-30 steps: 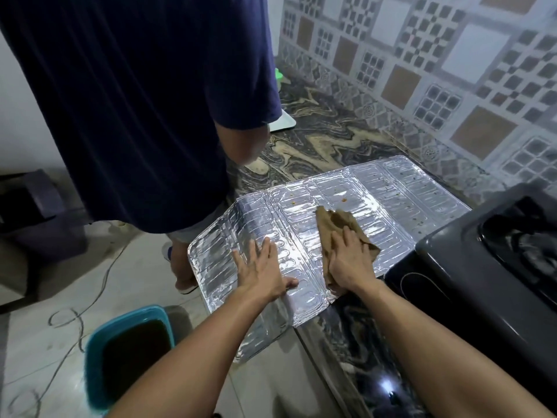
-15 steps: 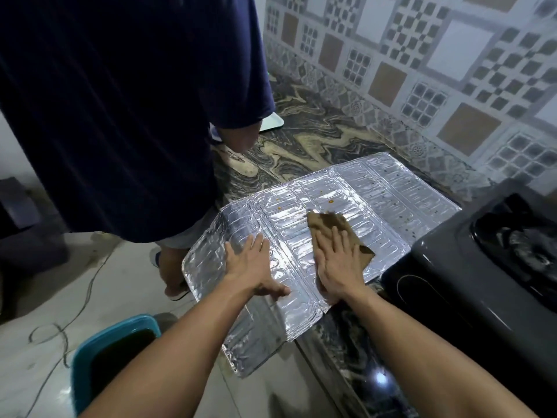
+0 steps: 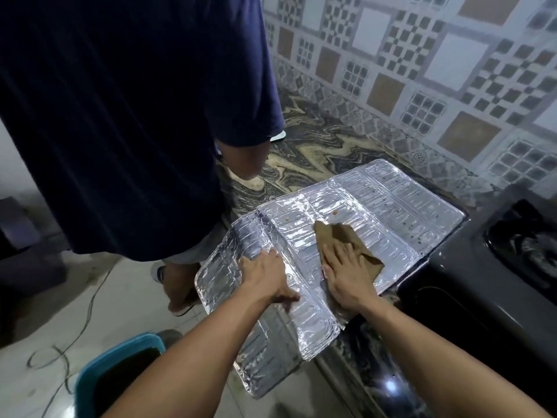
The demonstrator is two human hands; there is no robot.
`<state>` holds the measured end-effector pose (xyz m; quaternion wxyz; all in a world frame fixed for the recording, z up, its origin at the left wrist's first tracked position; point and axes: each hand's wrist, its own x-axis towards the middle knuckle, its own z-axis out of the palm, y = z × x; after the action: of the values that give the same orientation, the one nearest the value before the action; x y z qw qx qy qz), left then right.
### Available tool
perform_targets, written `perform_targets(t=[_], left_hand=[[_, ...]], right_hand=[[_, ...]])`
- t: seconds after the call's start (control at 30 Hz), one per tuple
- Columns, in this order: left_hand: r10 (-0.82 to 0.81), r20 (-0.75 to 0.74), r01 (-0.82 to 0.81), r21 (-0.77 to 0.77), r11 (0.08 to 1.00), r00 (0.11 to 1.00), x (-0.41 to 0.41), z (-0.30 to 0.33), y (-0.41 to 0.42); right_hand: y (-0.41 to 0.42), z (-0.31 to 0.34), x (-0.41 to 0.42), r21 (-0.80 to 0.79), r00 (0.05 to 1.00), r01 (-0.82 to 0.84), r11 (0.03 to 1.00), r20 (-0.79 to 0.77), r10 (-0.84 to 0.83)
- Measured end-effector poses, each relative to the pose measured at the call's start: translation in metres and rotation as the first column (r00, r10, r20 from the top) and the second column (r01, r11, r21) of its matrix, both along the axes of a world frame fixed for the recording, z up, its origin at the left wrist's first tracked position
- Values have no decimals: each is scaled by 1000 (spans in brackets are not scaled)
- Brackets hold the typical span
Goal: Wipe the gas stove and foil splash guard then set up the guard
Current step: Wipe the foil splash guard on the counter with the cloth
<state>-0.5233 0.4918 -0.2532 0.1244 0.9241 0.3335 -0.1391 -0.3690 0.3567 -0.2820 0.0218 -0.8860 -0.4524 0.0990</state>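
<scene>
Lying flat on the worktop (image 3: pixel 304 152), the guard (image 3: pixel 376 206) overhangs the near edge beside the stove (image 3: pixel 482 276). My right hand (image 3: pixel 346 274) presses the cloth (image 3: pixel 337 236) on it, fingers straight; my left hand (image 3: pixel 265 274) rests flat, grip released.

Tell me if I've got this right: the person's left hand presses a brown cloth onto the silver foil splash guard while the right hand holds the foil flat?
Not quite: the hands are swapped. In the head view, the right hand presses the brown cloth onto the silver foil splash guard, while the left hand lies flat on the foil, holding it down.
</scene>
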Motion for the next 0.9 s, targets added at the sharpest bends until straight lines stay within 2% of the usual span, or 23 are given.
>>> perform_targets(t=[0.2, 0.4, 0.5, 0.57, 0.67, 0.73, 0.77, 0.83, 0.9], left_hand=[[5, 33, -7, 79, 997, 999, 0, 7, 6], [31, 114, -36, 43, 998, 993, 17, 30, 40], [97, 94, -89, -85, 992, 991, 30, 36, 59], [111, 55, -105, -106, 989, 992, 40, 38, 69], [132, 62, -126, -90, 988, 989, 51, 37, 78], [166, 62, -159, -98, 982, 984, 56, 34, 83], [199, 60, -191, -114, 975, 978, 57, 32, 87], [216, 26, -210, -161, 964, 976, 59, 33, 90], [170, 3, -167, -179, 970, 985, 63, 34, 97]], right_hand=[[18, 0, 28, 33, 944, 330, 943, -43, -328], [45, -2, 35, 108, 906, 389, 915, 136, -401], [56, 0, 38, 82, 898, 408, 909, 144, -416], [62, 6, 46, 127, 902, 400, 908, 123, -414], [70, 20, 52, 335, 936, 319, 887, 38, -351], [76, 26, 52, 499, 977, 180, 848, 14, -215], [79, 27, 51, 525, 993, 99, 845, 9, -122], [85, 22, 48, 466, 999, -49, 884, 18, 47], [87, 12, 45, 330, 992, -127, 935, 62, 113]])
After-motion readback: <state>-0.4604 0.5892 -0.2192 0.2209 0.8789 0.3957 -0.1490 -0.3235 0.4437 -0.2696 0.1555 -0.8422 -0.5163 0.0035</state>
